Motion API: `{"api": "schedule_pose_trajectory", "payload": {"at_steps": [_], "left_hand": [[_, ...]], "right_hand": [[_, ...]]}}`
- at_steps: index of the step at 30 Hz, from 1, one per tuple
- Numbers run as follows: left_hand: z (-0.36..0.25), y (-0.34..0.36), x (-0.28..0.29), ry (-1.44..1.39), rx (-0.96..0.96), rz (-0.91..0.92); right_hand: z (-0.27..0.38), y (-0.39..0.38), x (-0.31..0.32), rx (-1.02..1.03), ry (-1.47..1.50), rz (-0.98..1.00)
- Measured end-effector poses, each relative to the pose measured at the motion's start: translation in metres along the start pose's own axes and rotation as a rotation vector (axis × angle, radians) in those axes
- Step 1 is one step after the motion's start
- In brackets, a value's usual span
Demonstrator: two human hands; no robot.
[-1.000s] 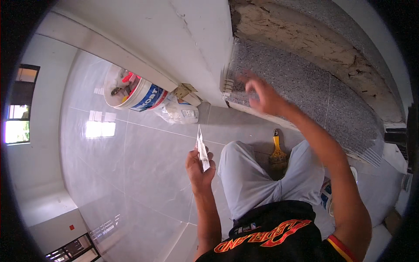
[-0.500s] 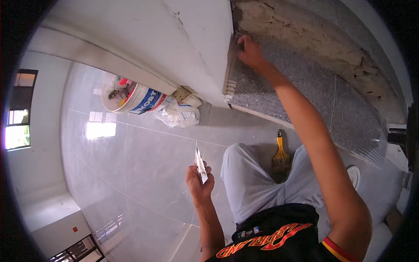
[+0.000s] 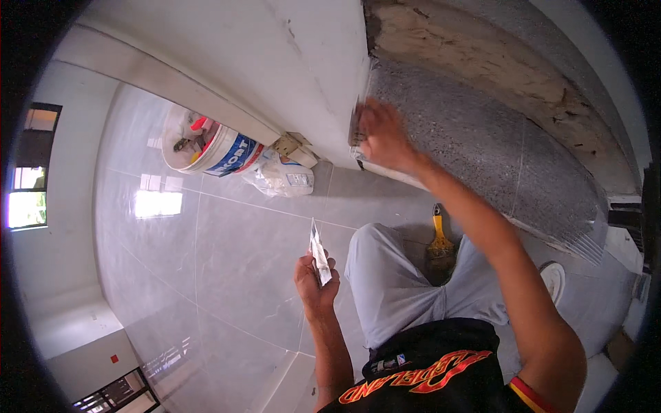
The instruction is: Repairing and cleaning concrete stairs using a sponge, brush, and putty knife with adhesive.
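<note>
Below the middle of the view, my left hand is closed around a flat, pointed putty knife smeared with white paste. Its tip points away from me. My right hand is stretched out to the near part of the joint where the white wall meets the speckled grey step. Motion smears its fingers, and a dark blurred patch lies at their left side, so I cannot tell what they hold. On the floor between my legs lies a wide brush with a yellow handle.
A white bucket with tools inside stands by the wall at the left, beside a clear plastic bag. A round white lid lies to my right. Rough bare plaster runs behind the step. Grey tiles cover the floor.
My right hand has come nearer along the wall joint, from its far corner toward the front edge of the step. My left hand keeps the putty knife in nearly the same place.
</note>
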State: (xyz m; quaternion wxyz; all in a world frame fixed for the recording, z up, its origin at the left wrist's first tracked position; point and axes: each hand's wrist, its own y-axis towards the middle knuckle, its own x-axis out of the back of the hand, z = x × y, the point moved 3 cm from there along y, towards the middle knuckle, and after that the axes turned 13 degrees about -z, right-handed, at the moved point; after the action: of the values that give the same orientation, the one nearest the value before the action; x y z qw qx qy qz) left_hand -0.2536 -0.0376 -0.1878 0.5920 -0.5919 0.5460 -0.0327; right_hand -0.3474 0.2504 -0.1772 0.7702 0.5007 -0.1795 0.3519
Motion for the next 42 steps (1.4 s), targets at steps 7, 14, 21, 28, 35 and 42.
{"api": "schedule_pose_trajectory", "payload": {"at_steps": [7, 14, 21, 28, 35, 42], "left_hand": [[0.002, -0.009, -0.001, 0.046, -0.043, -0.051], [-0.001, -0.015, 0.003, 0.034, -0.072, -0.08], [0.0, -0.011, 0.009, -0.01, -0.055, -0.011], [-0.007, -0.025, 0.007, 0.135, -0.087, -0.017], [0.042, -0.047, -0.009, 0.657, -0.358, -0.058], [0.097, -0.061, -0.019, 0.919, -0.357, 0.205]], "right_hand": [[0.055, -0.043, 0.027, -0.027, 0.095, 0.251], [-0.001, 0.012, 0.022, -0.194, 0.108, 0.124], [0.035, -0.026, 0.012, -0.061, 0.045, 0.198], [0.115, -0.078, 0.05, -0.044, 0.189, 0.331], [0.159, -0.117, 0.177, -0.088, 0.535, 0.359], [0.147, -0.181, 0.262, -0.081, 0.41, 0.223]]}}
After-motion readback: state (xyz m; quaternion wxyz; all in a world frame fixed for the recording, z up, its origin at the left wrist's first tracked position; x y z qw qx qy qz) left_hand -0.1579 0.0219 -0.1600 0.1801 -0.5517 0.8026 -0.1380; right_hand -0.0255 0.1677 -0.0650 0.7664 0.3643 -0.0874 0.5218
